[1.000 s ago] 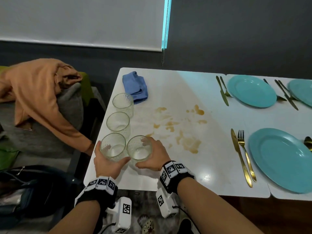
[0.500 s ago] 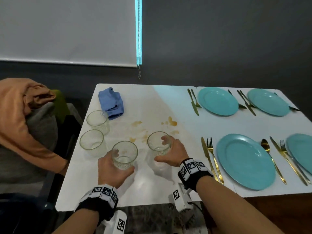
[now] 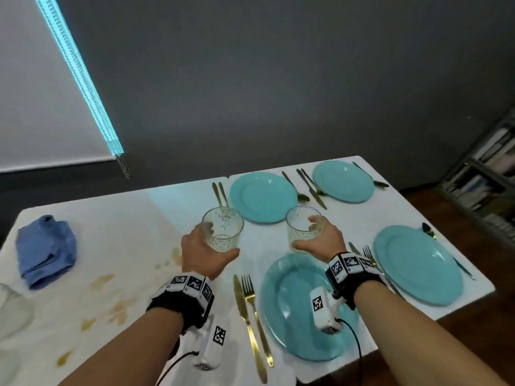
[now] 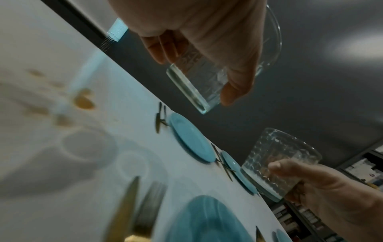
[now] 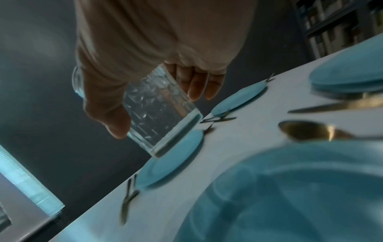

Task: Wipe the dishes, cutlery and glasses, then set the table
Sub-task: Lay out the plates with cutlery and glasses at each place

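Carrying tumblers toward the place settings, the left hand [image 3: 204,254] grips one glass [image 3: 223,228] and the right hand [image 3: 320,240] grips another glass [image 3: 302,228] above the table [image 3: 133,218].

Clear patterned glass tumblers [image 3: 222,229], glossy plates [image 3: 418,264]

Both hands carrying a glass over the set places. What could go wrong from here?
1. The left hand and right hand each hold a glass in the air, gripped from the side; a slip could drop one onto the near plate.
2. Setting down, a glass could knock the gold knife and fork.
3. Brown stains remain on the table.
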The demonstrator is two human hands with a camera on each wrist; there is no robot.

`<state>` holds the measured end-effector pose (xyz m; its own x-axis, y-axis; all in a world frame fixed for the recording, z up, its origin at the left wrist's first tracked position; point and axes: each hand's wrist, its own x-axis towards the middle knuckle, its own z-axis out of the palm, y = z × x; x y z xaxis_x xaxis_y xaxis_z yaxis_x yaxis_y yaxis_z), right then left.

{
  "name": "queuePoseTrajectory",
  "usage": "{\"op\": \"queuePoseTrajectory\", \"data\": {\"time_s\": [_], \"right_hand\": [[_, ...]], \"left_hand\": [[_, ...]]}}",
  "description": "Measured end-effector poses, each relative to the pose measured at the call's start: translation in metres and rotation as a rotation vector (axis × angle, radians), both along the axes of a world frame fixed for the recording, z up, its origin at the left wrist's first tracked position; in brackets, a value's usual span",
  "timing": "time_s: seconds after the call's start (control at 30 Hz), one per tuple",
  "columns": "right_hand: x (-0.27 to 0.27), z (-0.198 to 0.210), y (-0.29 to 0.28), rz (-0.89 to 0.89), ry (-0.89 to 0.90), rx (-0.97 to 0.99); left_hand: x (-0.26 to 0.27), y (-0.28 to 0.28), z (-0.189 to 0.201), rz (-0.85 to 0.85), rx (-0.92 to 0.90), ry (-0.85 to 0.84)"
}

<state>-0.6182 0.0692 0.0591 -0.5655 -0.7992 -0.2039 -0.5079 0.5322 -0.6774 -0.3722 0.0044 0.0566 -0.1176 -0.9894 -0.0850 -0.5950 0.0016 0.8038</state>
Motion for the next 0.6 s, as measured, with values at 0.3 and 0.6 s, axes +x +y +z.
{"op": "queuePoseTrajectory", "data": {"time_s": [0.3, 0.6], "right_hand": [[-0.198, -0.013, -0.019, -0.383, -0.112, 0.000], [-0.310, -0.053, -0.019, -0.637, -0.183, 0.020]], "left_hand": [[-0.197, -0.050, -0.005, -0.117, 0.031, 0.060], [-0.301, -0.061, -0.031, -0.232, 0.069, -0.089]]}}
